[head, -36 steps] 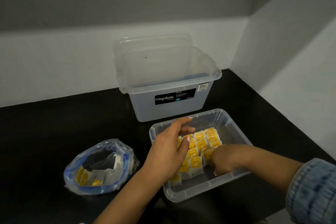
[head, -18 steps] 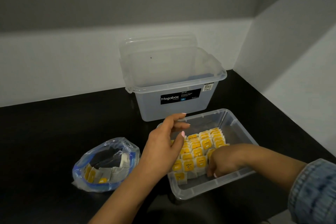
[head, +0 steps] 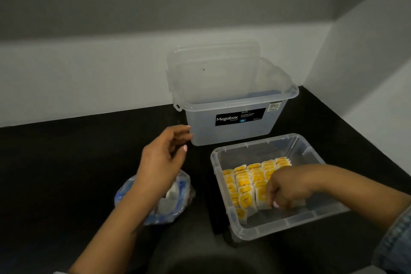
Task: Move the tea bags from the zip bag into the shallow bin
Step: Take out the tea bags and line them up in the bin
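On the black worktop [head: 66, 162], in a corner of grey-white walls, a shallow clear plastic bin [head: 289, 224] at the right, holding rows of white tea bags with yellow labels [head: 246, 182], packed upright and leaning against one another across its left and middle parts; bare floor of the bin visible along the far wall and at the near right; behind it, just beside its far rim, a deep translucent plastic storage box [head: 231, 131] with a black "Megabox" label on its front, open, its clear lid [head: 213, 55] standing upright behind it against the wall; to the left of the bin, apart from it, a crumpled clear zip bag with a blue seal strip [head: 171, 213], mouth open and facing up, a few pale tea bags dimly visible inside, count unclear.

Above the zip bag, the left hand [head: 162, 162], raised off the worktop, fingers [head: 180, 131] loosely curled and parted, nothing held; forearm crossing over the near part of the bag and hiding it. Inside the bin, the right hand [head: 287, 189], knuckles up, fingers bent down onto the near end of the tea bag rows, touching them; whether pinching a bag or only pressing, cannot tell; blue denim sleeve [head: 398, 242] at the right edge.
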### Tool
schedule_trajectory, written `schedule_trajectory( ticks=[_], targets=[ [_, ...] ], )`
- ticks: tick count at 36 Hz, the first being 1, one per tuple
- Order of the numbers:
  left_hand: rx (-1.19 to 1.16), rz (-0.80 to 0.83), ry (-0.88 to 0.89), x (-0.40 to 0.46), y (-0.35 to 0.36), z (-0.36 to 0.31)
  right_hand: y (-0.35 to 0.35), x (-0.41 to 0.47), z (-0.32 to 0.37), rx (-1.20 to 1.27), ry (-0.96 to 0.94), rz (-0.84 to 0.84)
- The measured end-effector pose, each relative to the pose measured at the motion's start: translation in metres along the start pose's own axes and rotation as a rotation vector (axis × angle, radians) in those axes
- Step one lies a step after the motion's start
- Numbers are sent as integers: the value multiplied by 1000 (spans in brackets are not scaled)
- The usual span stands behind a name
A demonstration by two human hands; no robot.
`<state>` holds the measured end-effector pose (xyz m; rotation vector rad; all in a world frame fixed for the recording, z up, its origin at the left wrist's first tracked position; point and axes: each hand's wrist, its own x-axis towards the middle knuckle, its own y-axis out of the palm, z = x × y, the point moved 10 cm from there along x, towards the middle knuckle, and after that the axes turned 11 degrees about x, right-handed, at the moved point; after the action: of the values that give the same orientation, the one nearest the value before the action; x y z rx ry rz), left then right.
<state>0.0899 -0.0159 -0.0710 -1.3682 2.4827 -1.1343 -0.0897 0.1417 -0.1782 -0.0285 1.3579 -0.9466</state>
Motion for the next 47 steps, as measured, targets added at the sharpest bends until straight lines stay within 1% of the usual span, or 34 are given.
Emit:
schedule_trajectory(
  ticks=[4,7,9,11,13,15,18,23,27,30,36,41,44,47],
  targets=[
    [208,-26,-117,-2,-36,35,-27,-10,32,55,-77,-86],
    [262,4,-343,-12,-54,76,-45,-19,66,82,-164,-162],
    [290,106,-526,-26,-55,108,-54,-25,90,107,-215,-234],
    [274,248,-671,-44,-49,136,-58,-31,115,126,-262,-301],
    [218,365,-759,-62,-39,153,-56,-36,143,123,-310,-341],
    [223,419,-799,-73,-33,164,-49,-38,169,106,-357,-369],
    [257,430,-809,-78,-27,173,-36,-32,201,109,-416,-421],
    [153,429,-836,-79,-21,184,-13,6,230,116,-418,-474],
    [66,416,-822,-79,-21,187,7,50,240,65,-417,-506],
    [44,418,-804,-79,-20,188,19,75,246,34,-416,-511],
    [26,475,-767,-80,-16,190,26,95,262,-28,-483,-586],
    [43,496,-733,-78,-16,189,32,108,269,-90,-442,-517],
    [30,493,-713,-77,-17,187,27,104,267,-121,-433,-534],
    [25,483,-696,-74,-20,186,22,96,265,-159,-416,-510]
  ],
)
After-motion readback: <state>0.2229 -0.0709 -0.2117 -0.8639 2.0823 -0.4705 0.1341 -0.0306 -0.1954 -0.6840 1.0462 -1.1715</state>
